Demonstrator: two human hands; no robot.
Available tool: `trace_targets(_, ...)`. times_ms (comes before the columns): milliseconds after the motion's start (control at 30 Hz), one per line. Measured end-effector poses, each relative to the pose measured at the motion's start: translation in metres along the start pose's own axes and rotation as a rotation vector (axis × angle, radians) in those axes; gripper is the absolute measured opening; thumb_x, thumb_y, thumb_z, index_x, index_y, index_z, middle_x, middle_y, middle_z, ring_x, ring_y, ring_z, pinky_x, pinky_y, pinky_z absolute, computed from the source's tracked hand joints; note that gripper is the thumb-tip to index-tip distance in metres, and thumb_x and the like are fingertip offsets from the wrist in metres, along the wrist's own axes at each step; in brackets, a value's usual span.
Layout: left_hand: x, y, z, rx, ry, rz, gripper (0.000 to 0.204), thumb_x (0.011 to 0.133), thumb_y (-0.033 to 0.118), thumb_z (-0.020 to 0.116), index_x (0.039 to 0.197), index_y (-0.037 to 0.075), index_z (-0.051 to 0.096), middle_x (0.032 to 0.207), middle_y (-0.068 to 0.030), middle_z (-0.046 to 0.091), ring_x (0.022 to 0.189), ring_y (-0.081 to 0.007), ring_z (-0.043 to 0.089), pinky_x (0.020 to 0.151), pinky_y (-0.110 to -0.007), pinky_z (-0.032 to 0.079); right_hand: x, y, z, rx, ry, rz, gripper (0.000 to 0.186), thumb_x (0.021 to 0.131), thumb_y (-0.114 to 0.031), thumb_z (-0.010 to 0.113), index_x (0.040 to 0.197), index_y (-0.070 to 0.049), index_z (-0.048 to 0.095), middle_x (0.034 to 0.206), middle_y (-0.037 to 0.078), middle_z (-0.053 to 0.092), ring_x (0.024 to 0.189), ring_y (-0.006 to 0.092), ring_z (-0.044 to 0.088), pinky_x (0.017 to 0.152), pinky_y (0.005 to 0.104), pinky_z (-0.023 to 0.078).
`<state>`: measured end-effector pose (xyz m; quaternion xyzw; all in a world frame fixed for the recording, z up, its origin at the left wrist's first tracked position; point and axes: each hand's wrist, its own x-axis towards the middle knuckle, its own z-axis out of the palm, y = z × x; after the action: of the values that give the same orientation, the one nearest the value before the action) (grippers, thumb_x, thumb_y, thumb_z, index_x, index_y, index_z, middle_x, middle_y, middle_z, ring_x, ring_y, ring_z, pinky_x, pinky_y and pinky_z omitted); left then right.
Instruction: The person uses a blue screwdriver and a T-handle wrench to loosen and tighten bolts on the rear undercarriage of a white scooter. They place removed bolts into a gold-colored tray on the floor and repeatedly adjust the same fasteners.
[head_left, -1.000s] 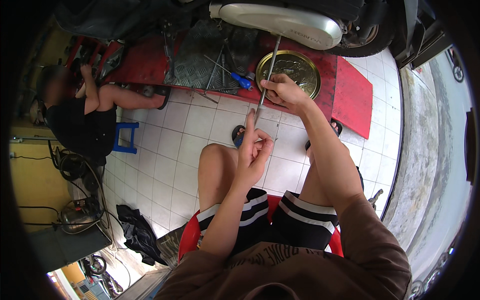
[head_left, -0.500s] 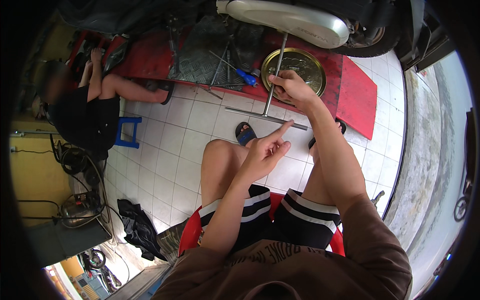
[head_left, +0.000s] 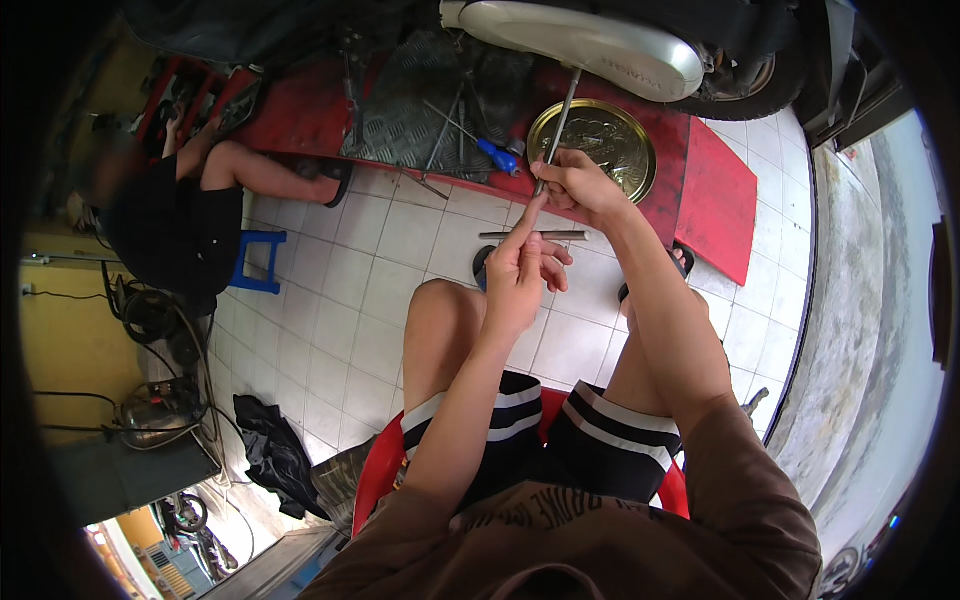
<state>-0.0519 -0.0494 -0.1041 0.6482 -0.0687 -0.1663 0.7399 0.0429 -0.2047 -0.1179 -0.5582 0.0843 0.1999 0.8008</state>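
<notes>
A steel T-handle wrench (head_left: 565, 115) runs from the lower edge of a motorbike's pale silver side cover (head_left: 590, 45) toward me, its crossbar nearest my knees. The fingers of my right hand (head_left: 582, 185) are closed round its shaft near the crossbar. My left hand (head_left: 515, 285) lies just in front of the crossbar, open, with its index finger stretched up against the shaft and the other fingers apart. It partly hides where shaft and bar meet. The wrench's far tip is out of sight under the cover.
On the red bench (head_left: 665, 215) rests a round gold-coloured tray (head_left: 650, 150). To its left, a blue-handled tool (head_left: 497, 155) and several thin metal tools lie on and beside a dark tread plate (head_left: 400, 110). Another person (head_left: 165, 220) sits at the left by a blue stool (head_left: 258, 262).
The wrench's crossbar has turned and now lies nearly level. My left hand has moved up and in, from the bar's right end to the shaft. My right hand keeps its hold.
</notes>
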Motion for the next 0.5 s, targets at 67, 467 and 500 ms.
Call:
trace_targets(67,0.005,-0.011,0.003,0.101,0.031,0.100,0.038,0.104,0.012,0.039,0.141,0.012,0.047,0.082,-0.0080,0.063,0.057,-0.0087,0.055,0.052,-0.023,0.046,-0.005,0.000,0.002,-0.005,-0.034,0.020,0.020,0.092,-0.019,0.065,0.090,-0.007,0.050,0.066,-0.004,0.043,0.053,0.0054,0.035,0.046,0.0219,0.025)
trace_targets(467,-0.012,-0.024,0.009,0.785,0.017,0.031,0.039,0.093,0.013,0.051,0.131,0.006,0.054,0.070,-0.0151,0.066,0.064,-0.0301,0.066,0.061,-0.040,0.050,-0.010,0.006,-0.011,0.115,-0.330,0.126,0.020,0.091,-0.019,0.067,0.092,-0.005,0.054,0.061,-0.005,0.040,0.051,0.0050,0.032,0.048,0.0220,0.025)
trace_targets(500,-0.010,-0.033,0.001,0.712,0.074,-0.089,0.043,0.093,0.014,0.052,0.135,0.004,0.049,0.068,-0.0141,0.066,0.062,-0.0276,0.066,0.060,-0.038,0.050,-0.010,0.005,-0.010,0.129,-0.335,0.118,0.020,0.091,-0.019,0.067,0.093,-0.005,0.054,0.060,-0.005,0.040,0.051,0.0051,0.032,0.049,0.0219,0.026)
